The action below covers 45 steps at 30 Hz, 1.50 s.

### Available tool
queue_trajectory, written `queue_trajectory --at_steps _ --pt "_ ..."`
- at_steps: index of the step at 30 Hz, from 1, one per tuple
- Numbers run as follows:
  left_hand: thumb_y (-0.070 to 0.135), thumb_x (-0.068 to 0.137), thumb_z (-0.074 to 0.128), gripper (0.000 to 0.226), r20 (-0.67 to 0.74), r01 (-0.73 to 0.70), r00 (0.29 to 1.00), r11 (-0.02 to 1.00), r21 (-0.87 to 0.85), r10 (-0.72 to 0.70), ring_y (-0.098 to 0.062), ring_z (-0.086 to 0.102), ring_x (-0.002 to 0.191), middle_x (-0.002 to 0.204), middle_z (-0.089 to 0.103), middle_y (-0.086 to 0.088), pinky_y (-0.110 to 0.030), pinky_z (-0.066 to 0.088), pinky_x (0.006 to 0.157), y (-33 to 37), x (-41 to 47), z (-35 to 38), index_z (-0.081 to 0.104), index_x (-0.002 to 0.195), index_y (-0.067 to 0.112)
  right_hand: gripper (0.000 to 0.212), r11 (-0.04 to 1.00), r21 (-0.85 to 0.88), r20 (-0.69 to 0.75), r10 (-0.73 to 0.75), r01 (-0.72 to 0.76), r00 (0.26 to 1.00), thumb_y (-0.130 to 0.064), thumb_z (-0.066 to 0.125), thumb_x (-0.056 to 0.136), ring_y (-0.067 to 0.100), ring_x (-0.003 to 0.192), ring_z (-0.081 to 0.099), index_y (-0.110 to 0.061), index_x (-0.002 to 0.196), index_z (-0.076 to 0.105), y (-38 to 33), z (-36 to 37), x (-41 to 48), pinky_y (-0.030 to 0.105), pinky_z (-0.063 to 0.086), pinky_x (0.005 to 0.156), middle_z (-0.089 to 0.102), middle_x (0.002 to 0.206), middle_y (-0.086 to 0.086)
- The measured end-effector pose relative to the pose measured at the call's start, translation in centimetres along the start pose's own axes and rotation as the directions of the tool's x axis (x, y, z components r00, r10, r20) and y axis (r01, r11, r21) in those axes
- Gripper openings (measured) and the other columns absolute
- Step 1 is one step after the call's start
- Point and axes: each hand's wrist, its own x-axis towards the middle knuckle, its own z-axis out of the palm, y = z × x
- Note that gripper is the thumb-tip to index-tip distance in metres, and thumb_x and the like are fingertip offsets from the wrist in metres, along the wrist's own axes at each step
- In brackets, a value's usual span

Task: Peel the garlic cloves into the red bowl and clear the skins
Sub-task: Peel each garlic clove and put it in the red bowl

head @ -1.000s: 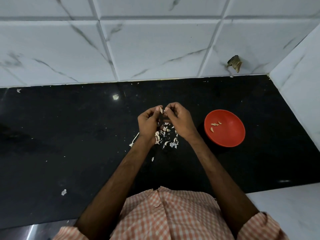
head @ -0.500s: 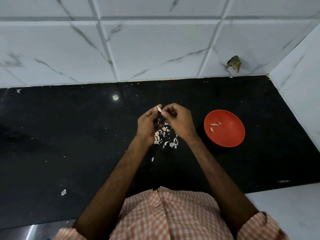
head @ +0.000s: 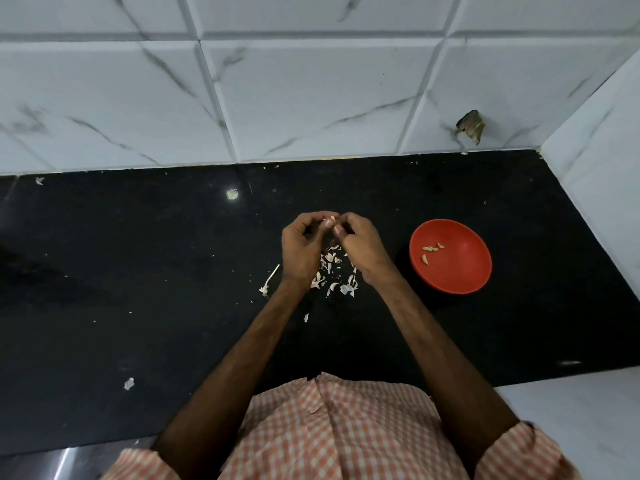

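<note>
Pale garlic clove [head: 331, 220] sits pinched between my two hands, held above the black counter [head: 138, 289] about midway along it. I see my left hand [head: 300, 252] curled on it from one side and my right hand [head: 362, 251] nipping it from the other, fingertips meeting. Under them lies a scatter of papery skins [head: 334, 277]. Towards the counter's right end stands the red bowl [head: 460, 275], with a few peeled cloves [head: 429, 251] inside. A dry stem [head: 270, 279] lies just left of the skins.
</note>
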Motion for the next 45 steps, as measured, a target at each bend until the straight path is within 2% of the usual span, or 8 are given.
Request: queue_trajectory --at_steps 6,10,17,26,32,37,42,45 --pt "0.006 0.095 0.066 0.01 0.0 -0.013 1.0 0.999 0.044 0.013 -0.016 0.066 0.08 0.093 0.072 -0.005 -0.042 0.059 0.062 -0.2 0.4 -0.8 0.071 0.103 0.004 0.005 0.992 -0.001 -0.111 -0.128 0.129 0.986 -0.011 0.065 0.096 0.015 0.085 0.068 -0.015 0.095 0.066 0.5 -0.9 -0.1 0.032 0.058 0.075 0.07 0.091 0.0" --pt "0.004 0.092 0.07 0.009 0.021 -0.042 0.999 0.993 0.111 0.04 -0.015 0.065 0.071 0.086 0.072 0.003 -0.031 0.054 0.05 -0.3 0.4 -1.1 0.071 0.097 0.011 0.014 0.989 0.114 -0.087 -0.088 0.098 0.992 -0.003 0.06 0.098 0.016 0.081 0.072 -0.011 0.106 0.068 0.2 -1.4 -0.3 0.029 0.062 0.064 0.072 0.095 0.004" --pt "0.013 0.079 0.083 0.016 0.001 -0.115 0.993 0.934 0.339 0.122 0.003 0.063 0.069 0.081 0.071 0.008 -0.011 0.047 0.064 0.6 0.8 -1.6 0.073 0.09 0.007 0.011 0.967 0.001 -0.054 -0.255 0.256 0.965 -0.007 0.066 0.096 0.012 0.079 0.074 -0.008 0.104 0.073 -0.1 -1.9 -0.5 0.027 0.063 0.069 0.075 0.091 0.0" --pt "0.01 0.077 0.084 0.016 0.073 -0.162 0.987 0.911 0.38 0.145 0.003 0.063 0.068 0.079 0.07 0.009 -0.011 0.048 0.064 1.0 0.6 -1.8 0.073 0.087 0.006 0.01 0.963 0.092 -0.006 -0.253 0.253 0.967 -0.004 0.065 0.096 0.017 0.081 0.075 -0.004 0.104 0.071 0.3 -2.0 -0.4 0.026 0.062 0.069 0.074 0.093 0.009" --pt "0.008 0.08 0.082 0.011 0.027 -0.061 0.998 0.966 0.25 0.057 -0.014 0.071 0.081 0.085 0.075 -0.001 -0.029 0.057 0.078 0.2 1.0 -2.1 0.074 0.086 0.012 0.012 0.963 0.162 -0.036 -0.213 0.216 0.976 0.003 0.065 0.094 0.014 0.077 0.073 0.0 0.104 0.072 0.9 -2.2 -0.1 0.024 0.061 0.07 0.073 0.092 0.011" --pt "0.002 0.086 0.074 0.022 0.031 -0.064 0.998 0.96 0.273 0.057 -0.004 0.066 0.077 0.087 0.072 0.01 -0.018 0.05 0.065 0.1 0.9 -2.0 0.069 0.101 0.017 0.015 0.96 0.181 -0.058 -0.204 0.211 0.977 0.003 0.065 0.094 0.013 0.081 0.074 -0.006 0.102 0.072 0.9 -2.0 -0.1 0.026 0.062 0.074 0.073 0.093 0.005" --pt "0.014 0.096 0.066 0.011 0.066 -0.088 0.996 0.912 0.402 0.067 -0.005 0.068 0.092 0.102 0.074 0.005 -0.021 0.053 0.08 -0.3 1.0 -2.1 0.074 0.104 0.015 0.018 0.952 0.216 -0.089 -0.203 0.217 0.975 0.006 0.064 0.094 0.015 0.085 0.074 -0.009 0.101 0.071 0.9 -2.1 -0.1 0.027 0.062 0.078 0.072 0.094 0.002" --pt "0.019 0.093 0.07 0.012 0.103 -0.118 0.991 0.901 0.418 0.082 -0.005 0.068 0.091 0.099 0.074 0.005 -0.019 0.053 0.079 -0.3 0.7 -1.9 0.074 0.104 0.014 0.018 0.947 0.231 -0.098 -0.206 0.223 0.974 0.007 0.064 0.093 0.017 0.088 0.074 -0.006 0.102 0.071 1.1 -2.0 -0.1 0.029 0.062 0.078 0.072 0.096 0.005"
